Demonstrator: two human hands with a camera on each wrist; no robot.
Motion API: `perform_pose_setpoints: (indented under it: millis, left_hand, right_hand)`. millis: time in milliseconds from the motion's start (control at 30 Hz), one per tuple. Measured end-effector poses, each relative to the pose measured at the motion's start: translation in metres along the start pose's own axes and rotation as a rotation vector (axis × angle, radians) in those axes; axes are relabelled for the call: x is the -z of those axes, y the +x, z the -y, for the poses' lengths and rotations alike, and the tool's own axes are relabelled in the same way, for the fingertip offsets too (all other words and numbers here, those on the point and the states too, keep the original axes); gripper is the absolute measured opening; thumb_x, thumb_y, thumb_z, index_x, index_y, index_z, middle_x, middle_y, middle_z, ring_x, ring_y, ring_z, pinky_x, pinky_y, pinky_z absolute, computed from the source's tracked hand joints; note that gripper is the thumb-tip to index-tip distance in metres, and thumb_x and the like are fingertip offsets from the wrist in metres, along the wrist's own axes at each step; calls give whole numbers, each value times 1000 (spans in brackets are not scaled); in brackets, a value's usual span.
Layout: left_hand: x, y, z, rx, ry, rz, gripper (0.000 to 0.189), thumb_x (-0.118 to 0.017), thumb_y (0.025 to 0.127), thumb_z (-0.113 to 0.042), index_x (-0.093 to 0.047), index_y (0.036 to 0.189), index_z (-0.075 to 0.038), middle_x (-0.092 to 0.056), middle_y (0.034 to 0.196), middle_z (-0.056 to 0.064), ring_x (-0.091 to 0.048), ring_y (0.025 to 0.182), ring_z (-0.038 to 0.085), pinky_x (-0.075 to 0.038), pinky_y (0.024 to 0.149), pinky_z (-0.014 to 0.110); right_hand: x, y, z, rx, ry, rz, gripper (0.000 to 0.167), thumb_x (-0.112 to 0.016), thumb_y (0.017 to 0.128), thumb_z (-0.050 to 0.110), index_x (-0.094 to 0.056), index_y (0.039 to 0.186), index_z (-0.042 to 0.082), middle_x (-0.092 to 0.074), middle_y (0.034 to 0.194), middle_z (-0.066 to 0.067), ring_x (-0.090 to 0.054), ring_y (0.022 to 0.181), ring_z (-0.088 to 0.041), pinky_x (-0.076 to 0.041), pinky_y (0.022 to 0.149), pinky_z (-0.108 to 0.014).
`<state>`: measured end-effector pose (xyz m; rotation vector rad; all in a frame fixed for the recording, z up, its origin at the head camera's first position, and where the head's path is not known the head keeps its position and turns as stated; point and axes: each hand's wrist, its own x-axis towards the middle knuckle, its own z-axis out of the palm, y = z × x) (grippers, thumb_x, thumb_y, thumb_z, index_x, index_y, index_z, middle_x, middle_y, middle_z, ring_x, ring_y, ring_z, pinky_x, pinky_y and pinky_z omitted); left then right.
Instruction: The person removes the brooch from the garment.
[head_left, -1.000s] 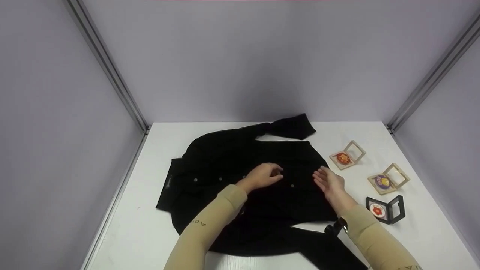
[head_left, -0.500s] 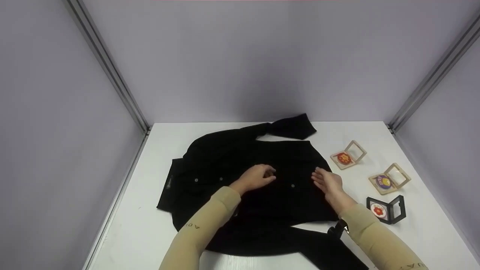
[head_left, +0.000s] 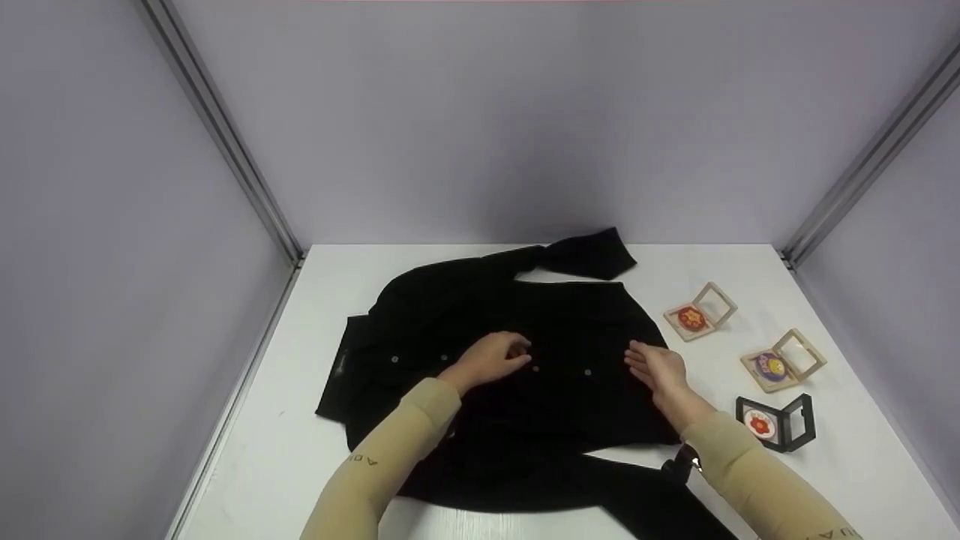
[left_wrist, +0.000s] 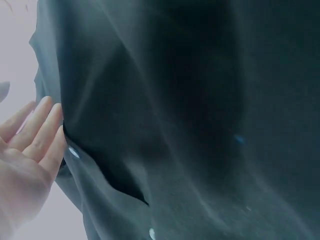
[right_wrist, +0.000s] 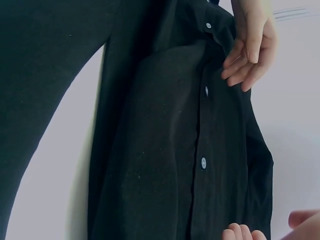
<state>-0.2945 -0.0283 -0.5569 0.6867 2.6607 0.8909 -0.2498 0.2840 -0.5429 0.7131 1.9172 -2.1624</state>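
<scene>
A black button-up shirt [head_left: 570, 322] lies spread out with its collar [head_left: 341, 375] to the left. Over the middle of its front is my left hand [head_left: 487, 358], thumb and fingers loosely curved with a gap between them. In the left wrist view my left hand [left_wrist: 25, 170] shows its palm, fingertips right at the shirt's edge near a white button [left_wrist: 74, 152]. My right hand [head_left: 660, 371] hovers by the shirt's hem, fingers extended, palm turned inward. The right wrist view shows the button placket [right_wrist: 202, 125] running lengthwise, with the left hand [right_wrist: 255, 45] at its far end.
Right of the shirt stand three small open cases on the white table [head_left: 262, 450]: a wooden one with a red disc [head_left: 691, 319], another wooden one with a purple-and-yellow disc [head_left: 771, 367], and a black one with a red-and-white disc [head_left: 760, 425]. Grey walls enclose the table.
My left hand has moved left along the shirt front, uncovering a button to its right. The right hand has barely moved; the shirt and cases keep their places.
</scene>
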Motion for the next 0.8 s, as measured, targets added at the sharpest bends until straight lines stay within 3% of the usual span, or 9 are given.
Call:
perform_pose_setpoints:
  millis: [333, 800]
  left_hand:
    - [15, -24, 22, -69, 4, -68, 33, -65, 106, -22, -69, 134, -5, -74, 125, 13, -72, 114, 27, -59, 103, 44]
    - [27, -61, 54, -26, -9, -128, 34, -67, 104, -20, -69, 133, -2, -74, 124, 15, -73, 113, 30, -58, 102, 49]
  right_hand:
    - [9, 1, -10, 69, -130, 6, 49, -62, 106, 17, -52, 142, -15, -77, 91, 8, -73, 87, -2, -60, 99, -27]
    - [33, -1, -21, 69, -191, 2, 51, -60, 107, 18, -51, 143, -17, -79, 101, 4, -74, 92, -2, -60, 99, -27]
